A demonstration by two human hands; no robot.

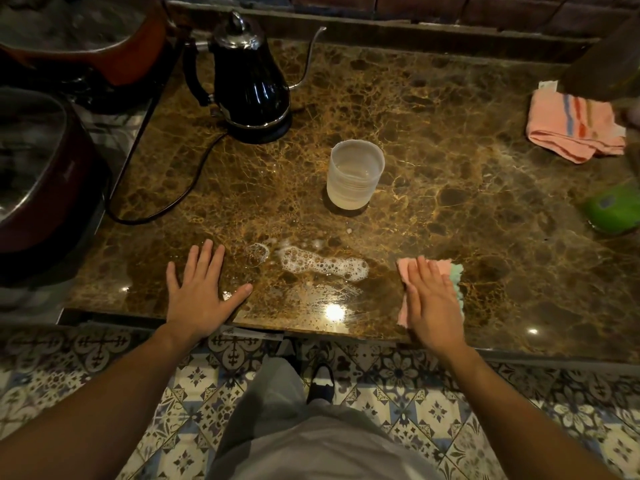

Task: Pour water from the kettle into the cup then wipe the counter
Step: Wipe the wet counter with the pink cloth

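Bare marble counter lies open right of the cup, which stands mid-counter, with the kettle and its cord blocking the back-left.

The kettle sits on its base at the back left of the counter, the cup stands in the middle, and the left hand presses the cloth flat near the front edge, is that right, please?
Not quite: the head view shows the right hand pressing the cloth flat near the front edge; the left hand lies flat on the bare counter. The kettle and cup are as you say.
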